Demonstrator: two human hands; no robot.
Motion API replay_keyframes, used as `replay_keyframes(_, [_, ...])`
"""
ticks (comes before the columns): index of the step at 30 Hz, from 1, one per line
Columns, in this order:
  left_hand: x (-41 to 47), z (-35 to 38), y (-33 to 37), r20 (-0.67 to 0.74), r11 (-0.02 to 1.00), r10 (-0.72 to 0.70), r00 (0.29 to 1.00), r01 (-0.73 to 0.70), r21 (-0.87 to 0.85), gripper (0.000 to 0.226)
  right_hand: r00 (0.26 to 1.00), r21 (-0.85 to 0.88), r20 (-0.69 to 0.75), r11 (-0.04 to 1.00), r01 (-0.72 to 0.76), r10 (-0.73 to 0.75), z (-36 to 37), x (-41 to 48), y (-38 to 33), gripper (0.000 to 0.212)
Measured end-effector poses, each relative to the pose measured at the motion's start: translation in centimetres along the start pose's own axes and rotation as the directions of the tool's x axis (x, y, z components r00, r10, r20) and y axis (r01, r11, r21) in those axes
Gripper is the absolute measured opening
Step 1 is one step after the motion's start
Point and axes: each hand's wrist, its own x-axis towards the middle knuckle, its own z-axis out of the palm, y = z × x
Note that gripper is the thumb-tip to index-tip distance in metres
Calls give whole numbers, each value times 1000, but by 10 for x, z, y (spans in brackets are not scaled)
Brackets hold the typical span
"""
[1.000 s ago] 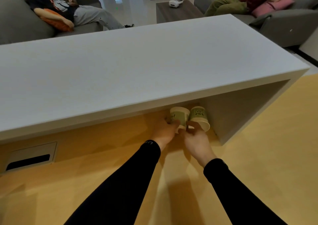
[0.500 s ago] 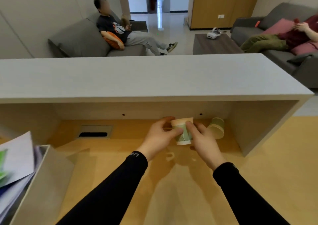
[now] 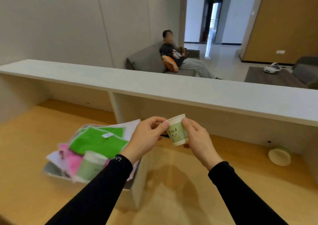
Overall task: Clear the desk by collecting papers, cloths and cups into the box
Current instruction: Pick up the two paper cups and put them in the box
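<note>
One cup is held up over the desk, pinched between the left hand and right hand. Three cups are seen: one held, one in the box, and one on its side far right.

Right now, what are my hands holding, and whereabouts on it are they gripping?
A green paper cup, held by both hands: the left hand pinches its rim, the right hand grips its side wall.
</note>
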Motion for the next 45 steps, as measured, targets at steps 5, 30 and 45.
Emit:
replay_keyframes(5, [-23,-110,4,-143,999,23,989,-18,36,14,992,8,109,998,66,-67,93,-6,-42,22])
replay_keyframes(30, [-46,-258,-82,-100,786,-291,951,298,542,43,992,-352,96,935,-41,80,212,-7,-41,39])
replay_keyframes(45, [-32,-232,-38,-173,855,81,982,21,518,32,997,-328,60,944,-30,52,193,-2,-42,35])
